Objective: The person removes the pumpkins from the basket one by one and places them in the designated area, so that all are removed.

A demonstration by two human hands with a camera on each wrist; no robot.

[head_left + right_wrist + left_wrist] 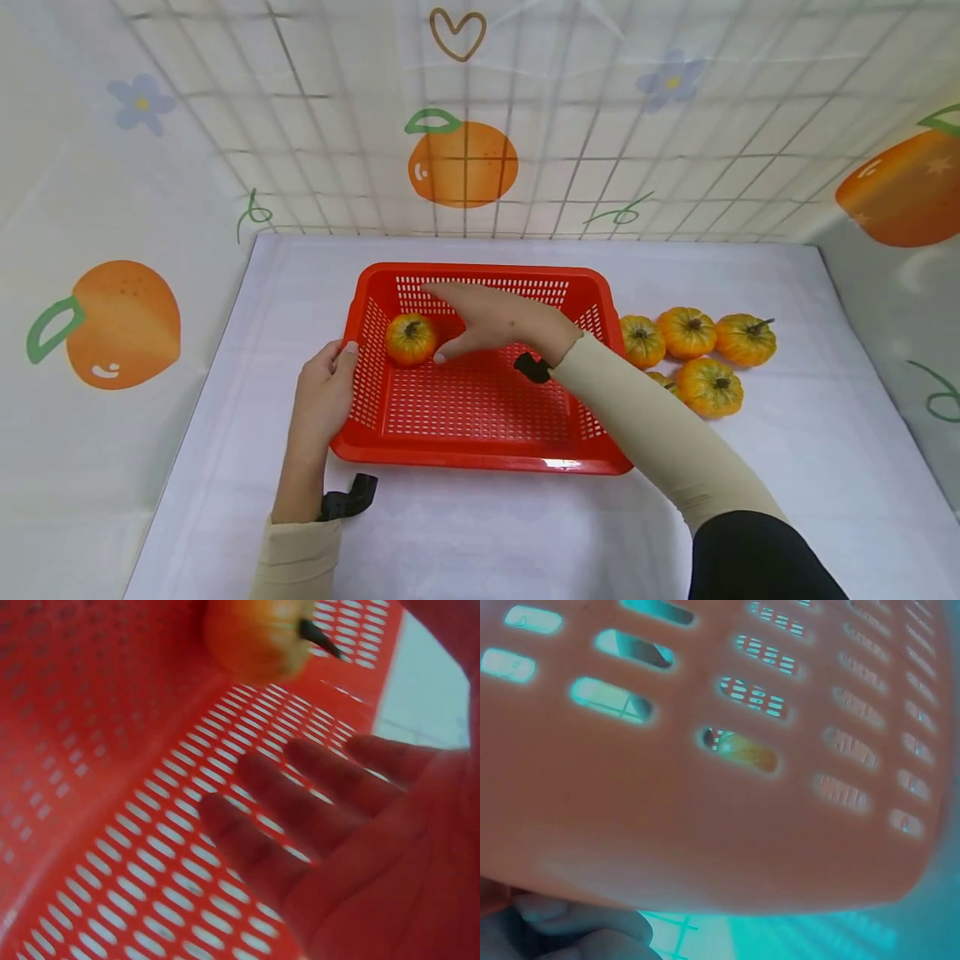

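Observation:
A red plastic basket (480,457) with slotted walls stands on the white-covered table. Inside it, near the left wall, lies one small orange pumpkin (411,339) with a dark stem. My left hand (324,392) grips the basket's left rim, thumb on top; fingertips (585,919) show under the rim in the left wrist view. Over the basket's interior, my right hand (498,321) is spread with nothing in it, just right of the pumpkin and apart from it. Its extended fingers (289,802) show against the slotted plastic in the right wrist view.
Several more small pumpkins (709,387) cluster on the table right of the basket, one partly hidden by the right sleeve (645,425). A wire grid (585,158) behind a printed sheet forms the back wall. Printed side panels (120,325) flank the table.

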